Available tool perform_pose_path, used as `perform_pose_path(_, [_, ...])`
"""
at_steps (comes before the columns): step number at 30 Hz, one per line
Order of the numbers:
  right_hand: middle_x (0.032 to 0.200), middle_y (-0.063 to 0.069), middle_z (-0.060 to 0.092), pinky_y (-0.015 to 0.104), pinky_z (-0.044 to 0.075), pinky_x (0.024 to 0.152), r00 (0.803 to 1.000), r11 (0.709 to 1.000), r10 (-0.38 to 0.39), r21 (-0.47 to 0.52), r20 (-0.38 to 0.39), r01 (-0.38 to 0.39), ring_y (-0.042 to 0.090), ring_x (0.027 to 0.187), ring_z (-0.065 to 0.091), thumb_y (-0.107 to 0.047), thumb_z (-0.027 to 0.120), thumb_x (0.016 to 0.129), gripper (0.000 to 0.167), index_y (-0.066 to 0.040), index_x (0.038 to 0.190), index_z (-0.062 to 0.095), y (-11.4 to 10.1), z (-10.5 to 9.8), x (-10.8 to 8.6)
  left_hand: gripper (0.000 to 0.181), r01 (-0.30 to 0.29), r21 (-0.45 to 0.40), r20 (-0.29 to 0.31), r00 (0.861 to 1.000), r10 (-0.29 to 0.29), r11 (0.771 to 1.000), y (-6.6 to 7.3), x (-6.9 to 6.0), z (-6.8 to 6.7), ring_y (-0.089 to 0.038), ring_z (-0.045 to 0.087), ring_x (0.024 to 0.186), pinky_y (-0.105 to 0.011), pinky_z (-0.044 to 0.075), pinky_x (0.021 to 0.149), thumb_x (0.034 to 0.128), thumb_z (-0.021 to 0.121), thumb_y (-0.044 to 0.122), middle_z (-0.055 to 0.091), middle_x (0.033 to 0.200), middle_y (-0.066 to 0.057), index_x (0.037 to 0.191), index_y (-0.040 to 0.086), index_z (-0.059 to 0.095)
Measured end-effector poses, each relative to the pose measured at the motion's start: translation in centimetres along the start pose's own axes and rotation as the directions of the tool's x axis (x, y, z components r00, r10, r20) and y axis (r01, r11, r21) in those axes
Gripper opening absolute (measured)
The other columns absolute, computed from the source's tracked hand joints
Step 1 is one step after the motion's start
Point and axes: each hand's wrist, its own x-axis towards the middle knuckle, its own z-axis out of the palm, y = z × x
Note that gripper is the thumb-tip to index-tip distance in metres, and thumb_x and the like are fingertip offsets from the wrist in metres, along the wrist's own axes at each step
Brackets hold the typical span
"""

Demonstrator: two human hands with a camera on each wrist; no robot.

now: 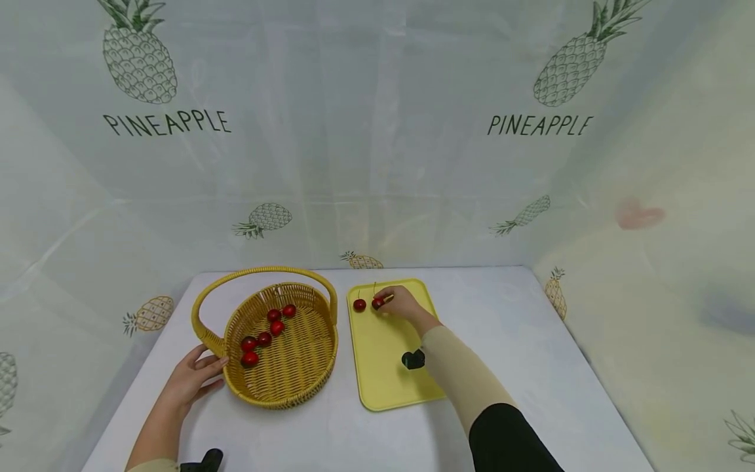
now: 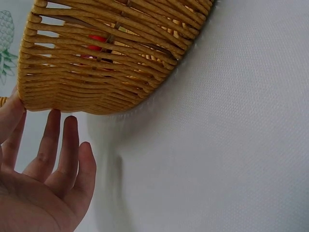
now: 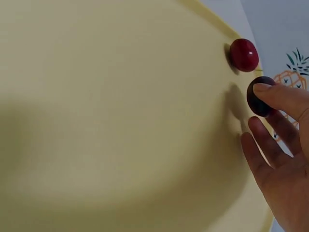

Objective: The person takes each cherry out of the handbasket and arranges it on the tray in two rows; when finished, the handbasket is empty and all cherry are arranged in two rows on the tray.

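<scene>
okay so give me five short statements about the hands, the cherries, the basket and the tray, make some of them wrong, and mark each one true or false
1. The right hand pinches a dark red cherry. True.
2. In the head view, the yellow tray lies to the right of the wicker basket. True.
3. The basket holds exactly three cherries. False: six cherries lie in it.
4. Both hands are over the tray. False: the left hand is at the basket, touching its side.
5. The pinched cherry is the only one at the tray. False: another cherry lies on it, near its far edge.
</scene>
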Motion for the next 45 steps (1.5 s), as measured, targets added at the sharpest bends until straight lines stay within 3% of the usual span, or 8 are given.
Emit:
perform_pose_path(14, [0.109,0.010,0.066,0.031,0.054,0.074,1.000,0.999,0.018,0.029,-0.021,-0.017,0.023,0.092,0.062,0.003,0.074,0.082,0.029,-0.002,0.110,0.070,0.7,0.8,1.4,0.085,-0.007,0.004,-0.008,1.000,0.007,1.000,0.1,-0.1,0.1,-0.002,0.063,0.088,-0.041,0.054,0.088,0.0926,0.069,0.027,0.058,0.127,-0.015,0.154,0.003,0.016])
perform_pose_path(19, [0.101,0.008,0.066,0.031,0.053,0.073,1.000,1.000,-0.012,-0.003,-0.014,0.012,0.022,0.089,0.062,0.001,0.076,0.081,0.026,-0.003,0.106,0.071,0.6,0.7,1.2,0.084,-0.002,0.007,-0.009,1.000,0.003,1.000,0.1,-0.2,0.1,-0.001,0.062,0.087,-0.040,0.054,0.087,0.0930,0.069,0.026,0.058,0.128,-0.015,0.154,0.003,0.016])
perform_pose_path(26, [0.109,0.013,0.065,0.033,0.052,0.081,0.999,1.000,0.024,-0.017,-0.028,-0.025,0.026,0.098,0.060,0.000,0.073,0.084,0.030,0.000,0.114,0.068,0.0,0.8,0.9,0.083,-0.012,0.011,-0.002,1.000,0.012,1.000,0.0,-0.1,0.1,0.000,0.062,0.089,-0.040,0.054,0.088,0.0934,0.068,0.027,0.051,0.135,-0.022,0.154,0.004,0.017])
perform_pose_path(37, [0.109,0.010,0.066,0.031,0.052,0.078,1.000,0.998,0.008,-0.060,-0.031,-0.009,0.023,0.095,0.061,-0.001,0.076,0.082,0.032,-0.002,0.114,0.069,0.0,0.5,1.0,0.083,-0.016,0.007,0.004,1.000,0.016,1.000,-0.1,0.1,0.0,-0.001,0.062,0.089,-0.039,0.054,0.088,0.0930,0.069,0.027,0.056,0.130,-0.016,0.154,0.005,0.018])
perform_pose_path(45, [0.109,0.010,0.066,0.033,0.052,0.078,1.000,0.997,0.019,-0.079,-0.013,-0.020,0.024,0.096,0.061,-0.003,0.075,0.083,0.032,-0.005,0.115,0.071,-0.3,-0.2,0.8,0.084,-0.009,0.001,0.007,1.000,0.009,1.000,-0.1,0.1,-0.1,0.000,0.062,0.089,-0.040,0.053,0.089,0.0930,0.069,0.027,0.053,0.134,-0.019,0.154,0.005,0.016])
